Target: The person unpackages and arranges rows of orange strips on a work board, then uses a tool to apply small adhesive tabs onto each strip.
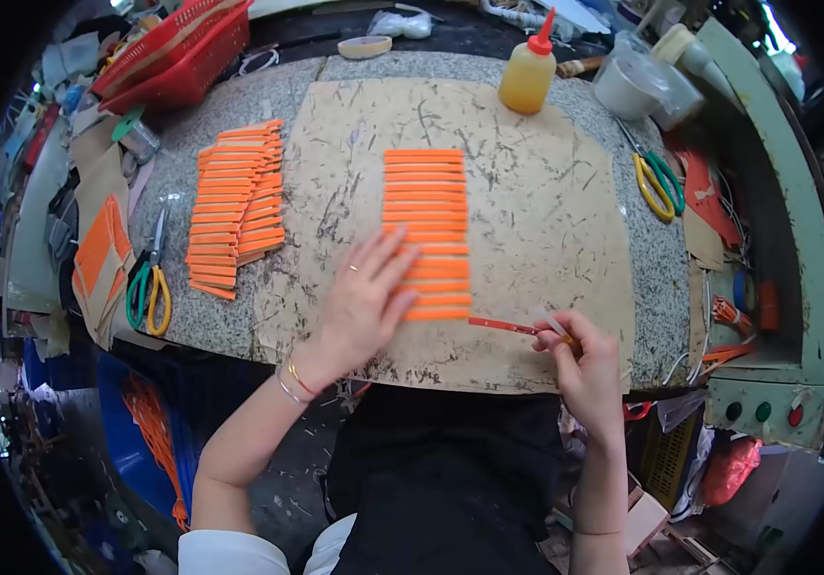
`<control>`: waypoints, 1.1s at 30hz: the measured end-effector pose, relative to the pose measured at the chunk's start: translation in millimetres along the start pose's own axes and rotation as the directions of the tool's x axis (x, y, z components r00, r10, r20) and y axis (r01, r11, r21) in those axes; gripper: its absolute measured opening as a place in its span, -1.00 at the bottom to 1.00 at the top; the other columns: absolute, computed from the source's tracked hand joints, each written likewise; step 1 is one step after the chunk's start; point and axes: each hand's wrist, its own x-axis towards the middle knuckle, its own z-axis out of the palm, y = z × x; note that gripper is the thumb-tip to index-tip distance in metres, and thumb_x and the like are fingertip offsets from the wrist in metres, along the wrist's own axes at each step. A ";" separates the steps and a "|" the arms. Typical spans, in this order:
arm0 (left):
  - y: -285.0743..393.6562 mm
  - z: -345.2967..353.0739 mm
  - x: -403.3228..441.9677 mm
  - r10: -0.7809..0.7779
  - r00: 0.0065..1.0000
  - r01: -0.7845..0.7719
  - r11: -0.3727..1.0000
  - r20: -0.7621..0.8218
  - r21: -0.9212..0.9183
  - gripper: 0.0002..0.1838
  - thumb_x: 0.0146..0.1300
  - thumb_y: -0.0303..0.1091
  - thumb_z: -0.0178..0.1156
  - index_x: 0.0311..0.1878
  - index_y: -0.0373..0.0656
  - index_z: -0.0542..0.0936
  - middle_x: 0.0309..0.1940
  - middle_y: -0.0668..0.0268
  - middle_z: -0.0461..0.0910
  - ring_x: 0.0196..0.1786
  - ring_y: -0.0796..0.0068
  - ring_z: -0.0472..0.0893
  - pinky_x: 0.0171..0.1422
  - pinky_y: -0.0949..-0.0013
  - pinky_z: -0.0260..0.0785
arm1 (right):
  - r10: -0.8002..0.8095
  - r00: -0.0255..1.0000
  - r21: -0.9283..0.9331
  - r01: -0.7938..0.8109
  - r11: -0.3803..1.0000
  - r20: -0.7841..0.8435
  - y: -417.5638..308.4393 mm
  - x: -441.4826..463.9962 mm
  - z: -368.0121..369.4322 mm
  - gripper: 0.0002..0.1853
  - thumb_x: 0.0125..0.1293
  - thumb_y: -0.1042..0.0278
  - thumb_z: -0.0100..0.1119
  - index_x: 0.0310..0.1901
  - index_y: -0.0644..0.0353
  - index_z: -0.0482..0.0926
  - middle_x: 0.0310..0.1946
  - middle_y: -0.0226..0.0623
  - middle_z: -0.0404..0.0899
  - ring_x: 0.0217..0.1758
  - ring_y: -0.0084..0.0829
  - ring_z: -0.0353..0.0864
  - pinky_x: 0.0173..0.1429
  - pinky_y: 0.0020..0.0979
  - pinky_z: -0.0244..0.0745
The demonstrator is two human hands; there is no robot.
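Observation:
A column of orange strips (425,196), laid side by side, runs down the brown paper sheet (536,220). My left hand (366,302) rests on its lower left edge, fingers spread over the strips. To the right, my right hand (580,364) is closed around a slim red stick (500,326) with small pale marks, whose tip reaches the bottom right corner of the column. A whitish, translucent piece (548,319) also sticks up from those fingers; I cannot tell whether it belongs to the stick.
More orange strips (234,206) are stacked on the left. Scissors (151,283) lie beside them, and another pair of scissors (658,182) is at the right. A glue bottle (529,75) with a red nozzle, a tape roll (365,46) and a red basket (182,62) stand toward the back.

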 end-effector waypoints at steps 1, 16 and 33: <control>16.7 0.1 -8.0 -0.007 0.999 0.008 1.000 0.041 -0.024 -0.49 0.24 -0.49 0.25 0.29 -0.24 0.50 0.39 0.07 0.38 0.40 0.01 0.37 0.49 0.09 0.16 | 0.010 1.000 0.051 -0.011 0.999 0.019 -0.8 1.5 2.6 -0.89 0.37 0.60 0.08 -0.14 0.37 0.58 -0.39 -0.21 0.70 -0.29 -0.46 0.72 -0.17 -0.46 0.53; 59.2 -25.5 -25.1 -0.189 0.970 0.243 0.714 0.153 -0.657 -0.75 0.13 -0.60 0.37 -0.10 -0.28 0.65 -0.28 0.22 0.60 -0.31 0.30 0.65 -0.25 0.34 0.51 | 0.142 0.940 0.344 -0.250 0.905 0.309 -18.6 3.4 16.1 -0.94 0.42 0.54 0.16 -0.16 0.34 0.59 -0.39 -0.36 0.68 -0.30 -0.68 0.64 -0.23 -0.65 0.47; 62.9 11.5 -41.1 0.168 0.986 -0.158 0.919 -0.003 -0.361 -0.80 0.06 -0.58 0.40 -0.20 -0.28 0.68 -0.31 0.26 0.52 -0.24 0.28 0.56 -0.19 0.30 0.48 | -0.249 0.945 0.030 0.261 0.965 -0.211 24.1 -35.0 -8.6 -0.62 0.58 0.19 -0.06 -0.30 0.30 0.58 -0.30 -0.34 0.47 -0.28 -0.51 0.46 -0.18 -0.46 0.34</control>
